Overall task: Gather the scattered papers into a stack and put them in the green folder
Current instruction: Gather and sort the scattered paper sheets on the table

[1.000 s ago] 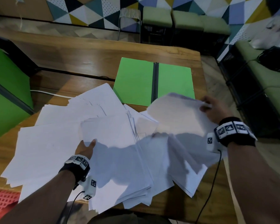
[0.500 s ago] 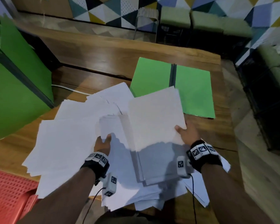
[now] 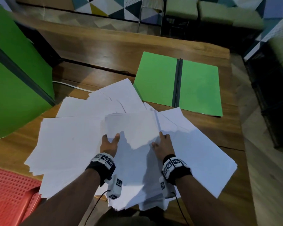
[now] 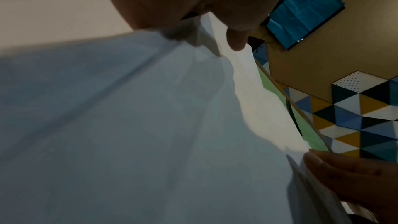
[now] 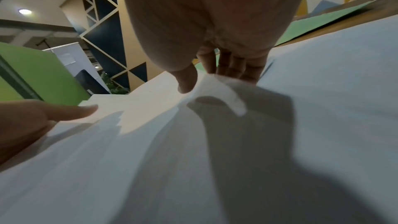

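White papers (image 3: 69, 141) lie fanned over the near half of the wooden table (image 3: 121, 46). A smaller bundle of sheets (image 3: 132, 126) lies on top in the middle. My left hand (image 3: 110, 141) pinches its near left edge, thumb on top. My right hand (image 3: 162, 144) pinches the near right corner; in the right wrist view the thumb (image 5: 187, 83) presses the curled corner and the fingers (image 5: 232, 67) sit behind it. The green folder (image 3: 155, 79) lies open and flat just beyond the papers, to the right, its dark spine in the middle.
A tall green panel (image 3: 15, 79) stands at the left. A red perforated surface (image 3: 10, 190) sits at the near left below the table. A white cable (image 3: 69, 84) runs behind the papers. The table's right edge (image 3: 237, 128) is close to the folder. Green seats (image 3: 181, 7) stand behind.
My right hand carried a bundle of sheets from the right side to the middle of the pile and lowered it. Both hands now hold its near edge.
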Motion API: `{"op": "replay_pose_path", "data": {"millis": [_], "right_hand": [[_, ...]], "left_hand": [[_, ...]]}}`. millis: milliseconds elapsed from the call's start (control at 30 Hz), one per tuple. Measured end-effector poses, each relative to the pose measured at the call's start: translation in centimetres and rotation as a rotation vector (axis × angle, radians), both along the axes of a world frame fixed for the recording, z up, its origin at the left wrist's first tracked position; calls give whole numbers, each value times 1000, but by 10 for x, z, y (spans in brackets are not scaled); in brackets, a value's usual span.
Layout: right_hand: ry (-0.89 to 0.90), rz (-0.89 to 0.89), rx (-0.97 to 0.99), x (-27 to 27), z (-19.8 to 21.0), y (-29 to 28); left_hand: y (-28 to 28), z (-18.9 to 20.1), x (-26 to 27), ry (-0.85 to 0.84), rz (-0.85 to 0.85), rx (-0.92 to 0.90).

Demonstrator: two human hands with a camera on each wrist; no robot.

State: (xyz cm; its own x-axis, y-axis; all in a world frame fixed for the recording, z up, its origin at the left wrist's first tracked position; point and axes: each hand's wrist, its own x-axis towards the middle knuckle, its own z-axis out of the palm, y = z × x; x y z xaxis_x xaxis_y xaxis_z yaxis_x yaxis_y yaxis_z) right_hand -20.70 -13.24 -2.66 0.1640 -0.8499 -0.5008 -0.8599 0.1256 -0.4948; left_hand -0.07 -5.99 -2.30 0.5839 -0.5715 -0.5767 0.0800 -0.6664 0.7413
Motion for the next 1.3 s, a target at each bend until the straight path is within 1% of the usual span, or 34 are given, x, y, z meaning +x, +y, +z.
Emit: {"op": "replay_pose_path", "data": {"millis": [100,200,267,300,367,433,467,533,633,700,833,900,933,967,1067,1100,1167,1200,1300], "right_hand": [[109,126,-30,4,-1,3],[129,236,-36,-8,8,-7],[132,273,-140,-26,15,-24],[147,238,-195,-40,18,-36],[212,52,-236,-72,22,-59],[319,-61,-186,-106,19,-76],[385,-67,-140,-121,15,-82],[493,-19,-76,-143,14,-87],[563,60,-28,-157,9,-87],[542,67,-2,-157,8,-85],[519,96,-39,-154,-5,-81],[393,50,-31,-166,-46,-93],[352,82,-13,-169,-64,-99],[351,63,10,-166,-68,-99],[309,-15,-11,-136,-10,-78],[299,-46,-4,-131,-2,-75],[243,-124,-18,-129,2,-75],[222,-137,-53,-129,-5,-79],[175,-172,-69,-130,-9,-85]], "left_hand": [[1,2,-1,-47,-26,16],[3,-1,2,-105,-74,20],[2,-2,4,-101,-109,24],[0,-2,4,-95,-115,33],[-3,-3,5,-91,-115,48],[-6,-4,6,-101,-109,72],[-7,-5,6,-102,-101,81],[-9,-8,7,-89,-79,104],[-10,-10,8,-63,-21,108],[-10,-10,8,-62,-12,108],[-11,-6,6,-80,-31,117],[-11,-6,6,-89,-34,127],[-11,-7,6,-90,-38,133],[-11,-7,7,-93,-45,138],[-11,-7,7,-100,-54,136],[-10,-6,7,-102,-62,136],[-10,-7,8,-101,-73,124],[-9,-8,8,-99,-77,121],[-9,-4,6,-109,-96,128]]}}
